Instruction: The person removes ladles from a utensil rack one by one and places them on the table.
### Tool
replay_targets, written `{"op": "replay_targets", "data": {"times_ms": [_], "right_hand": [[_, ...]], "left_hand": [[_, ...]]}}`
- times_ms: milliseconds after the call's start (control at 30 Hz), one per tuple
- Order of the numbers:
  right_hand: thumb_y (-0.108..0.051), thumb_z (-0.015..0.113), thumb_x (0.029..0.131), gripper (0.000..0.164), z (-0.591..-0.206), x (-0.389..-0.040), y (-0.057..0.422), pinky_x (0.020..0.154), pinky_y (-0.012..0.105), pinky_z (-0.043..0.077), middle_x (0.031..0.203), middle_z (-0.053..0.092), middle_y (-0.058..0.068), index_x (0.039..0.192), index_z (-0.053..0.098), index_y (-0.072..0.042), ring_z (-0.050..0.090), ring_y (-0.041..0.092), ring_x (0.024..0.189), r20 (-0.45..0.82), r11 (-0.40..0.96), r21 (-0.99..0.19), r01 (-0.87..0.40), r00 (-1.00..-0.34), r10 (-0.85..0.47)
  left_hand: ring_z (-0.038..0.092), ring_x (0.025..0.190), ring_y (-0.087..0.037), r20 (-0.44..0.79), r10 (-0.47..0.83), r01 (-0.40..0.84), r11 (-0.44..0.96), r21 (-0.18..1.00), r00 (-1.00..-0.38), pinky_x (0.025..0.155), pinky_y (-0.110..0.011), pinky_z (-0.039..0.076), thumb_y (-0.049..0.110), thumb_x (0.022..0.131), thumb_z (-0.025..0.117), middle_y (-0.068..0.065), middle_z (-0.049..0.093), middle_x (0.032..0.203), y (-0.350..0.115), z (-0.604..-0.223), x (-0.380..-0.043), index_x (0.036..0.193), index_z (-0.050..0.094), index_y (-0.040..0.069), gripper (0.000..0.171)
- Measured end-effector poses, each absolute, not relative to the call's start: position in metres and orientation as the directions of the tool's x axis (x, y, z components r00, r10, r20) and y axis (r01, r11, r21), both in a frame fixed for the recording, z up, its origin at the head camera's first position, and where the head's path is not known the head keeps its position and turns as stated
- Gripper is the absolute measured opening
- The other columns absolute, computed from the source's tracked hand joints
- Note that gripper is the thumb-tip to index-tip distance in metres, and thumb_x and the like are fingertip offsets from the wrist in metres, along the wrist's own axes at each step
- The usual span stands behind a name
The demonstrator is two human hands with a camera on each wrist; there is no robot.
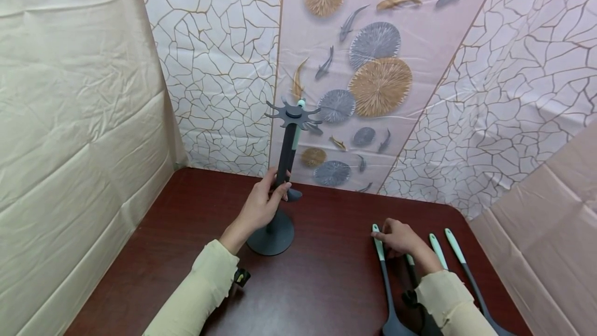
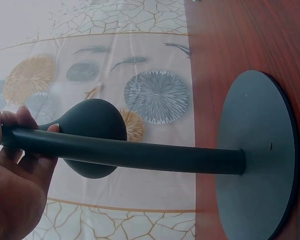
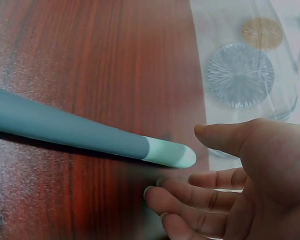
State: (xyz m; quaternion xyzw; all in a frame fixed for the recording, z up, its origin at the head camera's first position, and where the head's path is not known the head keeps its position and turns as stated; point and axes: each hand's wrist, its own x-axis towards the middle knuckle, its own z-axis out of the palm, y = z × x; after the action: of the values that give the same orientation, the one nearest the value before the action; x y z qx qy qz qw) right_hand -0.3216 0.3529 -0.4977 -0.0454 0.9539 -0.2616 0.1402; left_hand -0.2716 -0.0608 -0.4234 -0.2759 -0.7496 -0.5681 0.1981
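Observation:
A dark utensil stand with a round base and a ring of hooks at its top stands on the table. My left hand grips its pole, fingers curled around it. From a hook at the back hangs a ladle with a mint handle tip, its bowl behind the pole. My right hand is over the table at the right, thumb and fingers parted around the mint end of a grey-handled utensil. In the right wrist view a gap shows between the fingertips and that handle.
Several mint-handled utensils lie in a row at the table's right, among them one near the right edge and another partly under the right forearm. Patterned cloth hangs behind the table, with plain cloth on both sides.

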Motion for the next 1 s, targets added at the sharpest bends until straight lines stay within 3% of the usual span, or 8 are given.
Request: {"op": "replay_targets", "data": {"times_ms": [200, 467, 700, 1000], "right_hand": [[-0.036, 0.069, 0.105, 0.039, -0.489, -0.32, 0.353, 0.059, 0.043, 0.06, 0.082, 0.067, 0.012, 0.115, 0.057, 0.0, 0.07, 0.027, 0.062, -0.245, 0.868, -0.496, -0.023, -0.955, -0.166], [-0.043, 0.067, 0.105, 0.054, -0.472, -0.317, 0.346, 0.071, 0.047, 0.057, 0.096, 0.07, 0.011, 0.128, 0.058, 0.005, 0.068, 0.024, 0.078, -0.195, 0.897, -0.426, -0.122, -0.955, -0.222], [-0.041, 0.067, 0.105, 0.057, -0.461, -0.314, 0.334, 0.075, 0.049, 0.057, 0.12, 0.068, 0.023, 0.135, 0.056, 0.006, 0.069, 0.033, 0.098, -0.138, 0.901, -0.392, -0.187, -0.956, -0.259], [-0.041, 0.068, 0.104, 0.056, -0.457, -0.313, 0.325, 0.067, 0.043, 0.051, 0.096, 0.064, 0.012, 0.133, 0.056, 0.006, 0.061, 0.024, 0.079, -0.026, 0.899, -0.373, -0.228, -0.966, -0.255]], "left_hand": [[0.063, 0.077, -0.029, 0.598, 0.176, 0.624, 0.216, 0.751, -0.782, 0.066, -0.033, 0.044, 0.003, 0.109, 0.058, -0.022, 0.065, 0.088, -0.059, -0.424, -0.271, 0.132, 0.056, 0.002, 0.023], [0.066, 0.081, -0.045, 0.604, 0.171, 0.628, 0.204, 0.751, -0.779, 0.071, -0.038, 0.05, 0.003, 0.109, 0.057, -0.022, 0.065, 0.088, -0.059, -0.426, -0.272, 0.13, 0.056, 0.003, 0.021], [0.066, 0.081, -0.042, 0.602, 0.161, 0.623, 0.204, 0.755, -0.782, 0.072, -0.038, 0.052, 0.005, 0.11, 0.057, -0.021, 0.064, 0.087, -0.057, -0.427, -0.272, 0.13, 0.056, 0.004, 0.02], [0.062, 0.077, -0.017, 0.594, 0.163, 0.615, 0.218, 0.757, -0.788, 0.071, -0.036, 0.05, 0.007, 0.11, 0.057, -0.018, 0.064, 0.086, -0.058, -0.427, -0.271, 0.129, 0.056, 0.005, 0.019]]}}
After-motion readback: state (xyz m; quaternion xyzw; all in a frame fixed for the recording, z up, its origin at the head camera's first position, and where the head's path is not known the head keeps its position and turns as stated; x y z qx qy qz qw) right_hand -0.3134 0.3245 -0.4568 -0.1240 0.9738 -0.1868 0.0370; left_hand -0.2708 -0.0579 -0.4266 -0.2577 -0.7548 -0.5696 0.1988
